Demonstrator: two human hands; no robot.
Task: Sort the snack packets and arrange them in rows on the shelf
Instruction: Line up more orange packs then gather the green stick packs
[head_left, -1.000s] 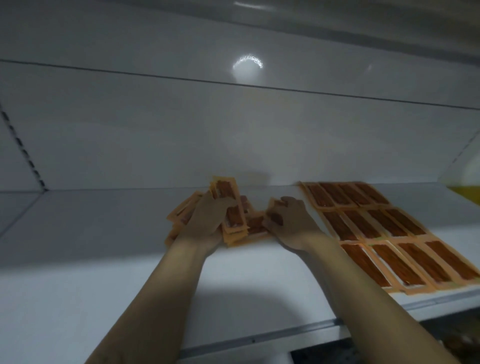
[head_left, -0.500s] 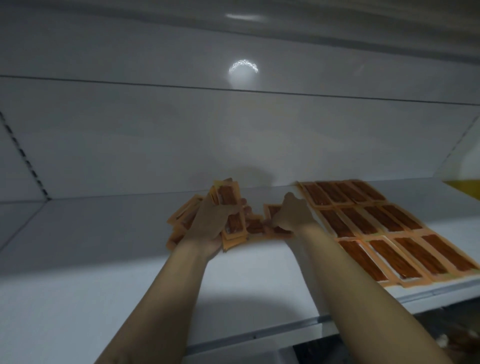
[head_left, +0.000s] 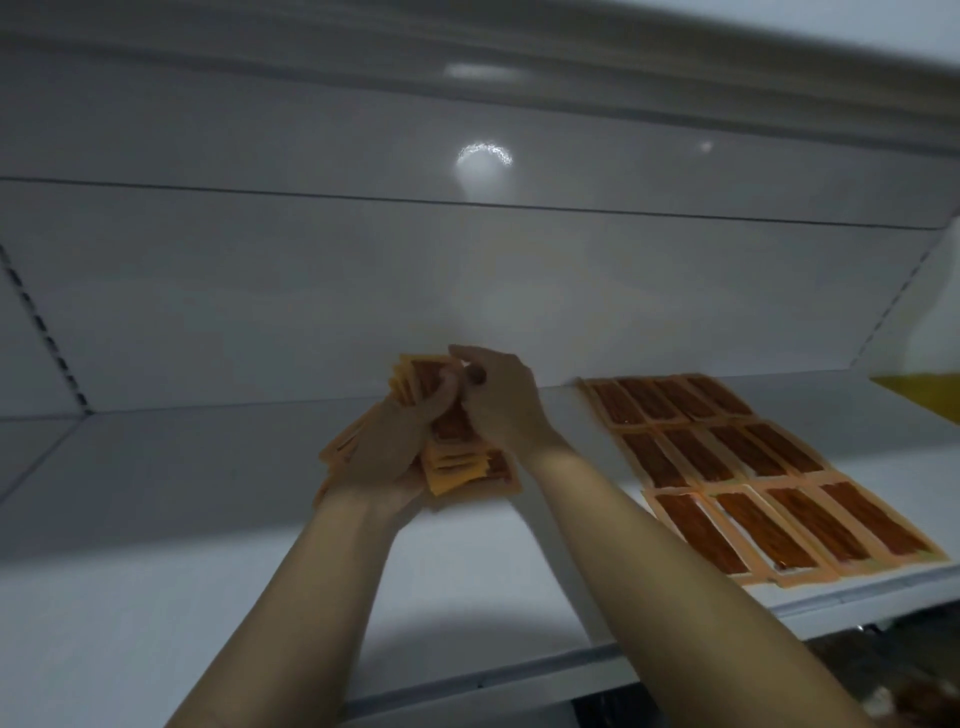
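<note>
No text, label, brand or number can be read. The faces of the flat orange snack packets with dark brown centres (head_left: 696, 452) are too blurred to show any print.
</note>
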